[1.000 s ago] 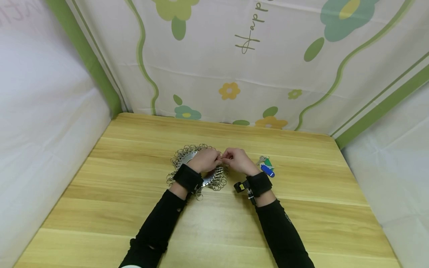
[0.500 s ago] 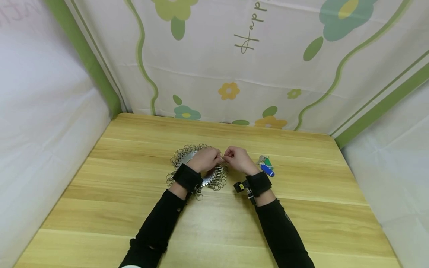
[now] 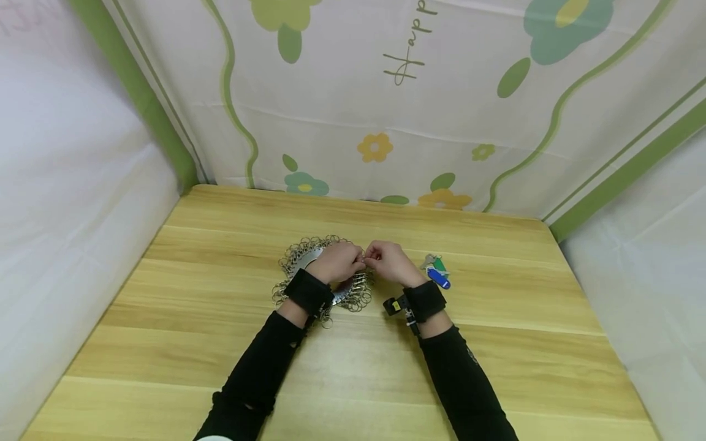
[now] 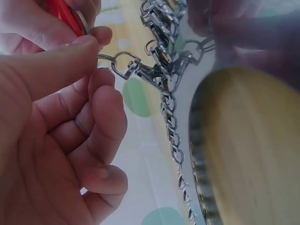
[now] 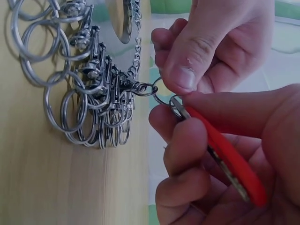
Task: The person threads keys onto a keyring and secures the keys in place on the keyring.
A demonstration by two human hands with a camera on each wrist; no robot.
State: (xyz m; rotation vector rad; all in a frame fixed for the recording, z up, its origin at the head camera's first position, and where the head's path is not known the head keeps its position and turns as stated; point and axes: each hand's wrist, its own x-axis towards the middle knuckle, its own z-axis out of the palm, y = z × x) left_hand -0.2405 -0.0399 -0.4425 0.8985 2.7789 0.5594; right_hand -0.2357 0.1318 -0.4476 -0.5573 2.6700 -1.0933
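Toward the far middle of the wooden table (image 3: 342, 373), both hands meet at the right edge of a metal disc (image 3: 306, 257) fringed with clasps and loose rings (image 3: 361, 297). The left hand (image 3: 335, 262) pinches one split ring (image 5: 160, 99) between thumb and forefinger, its other fingers loosely curled; the right hand (image 3: 390, 262) pinches a red tag (image 5: 233, 154) with thumb and forefinger, tipping its silvery end against that ring. Joining the two looks under way rather than finished: the ring hangs from a clasp on the disc's edge, but whether the tag's end is properly threaded cannot be told beneath the fingertips. A blue tag (image 3: 439, 278) and a green tag (image 3: 440, 266) lie with a silvery key (image 3: 428, 262) to the right, apart from the disc, so they seem unattached, and the fringe rings that show plainly look bare. Only the head view takes in those spare tags, while the red one is lost among the fingers there; the right wrist view shows it almost whole beside the ring, and the left wrist view best shows the swivel clasp (image 4: 145, 73) and the disc's large round opening
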